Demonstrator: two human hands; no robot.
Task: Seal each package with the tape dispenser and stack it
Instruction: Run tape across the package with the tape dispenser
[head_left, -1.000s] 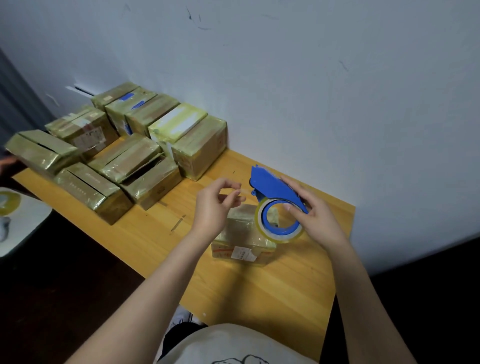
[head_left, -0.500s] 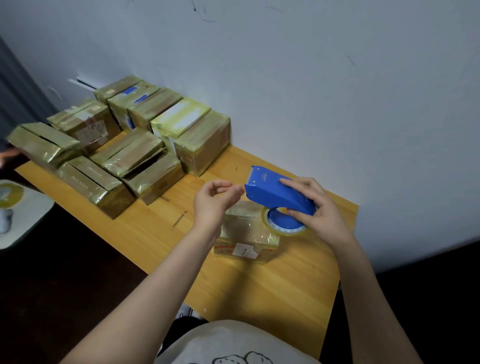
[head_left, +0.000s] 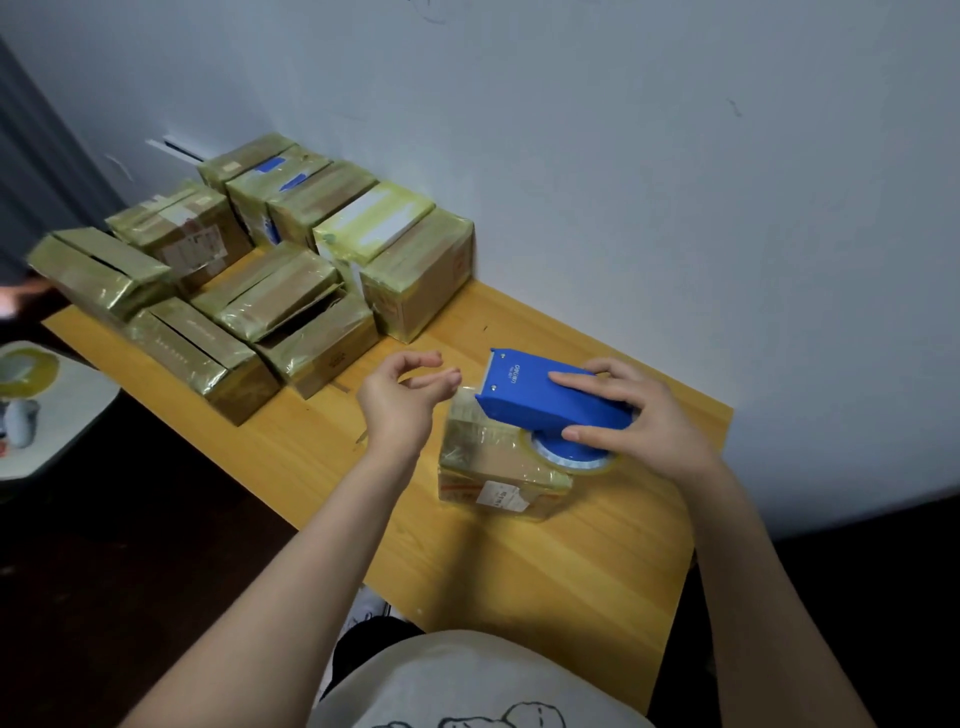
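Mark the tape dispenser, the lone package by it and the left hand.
tape dispenser (head_left: 519, 400), head view, blue top cover.
package (head_left: 483, 454), head view, taped top face.
left hand (head_left: 400, 408), head view, middle of the hand.

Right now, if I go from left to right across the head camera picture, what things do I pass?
White rounded tabletop, pile of shiny tape-wrapped cardboard boxes, left hand, blue plastic tape dispenser, right hand. The small taped package under the dispenser overlaps it, so I skip it.
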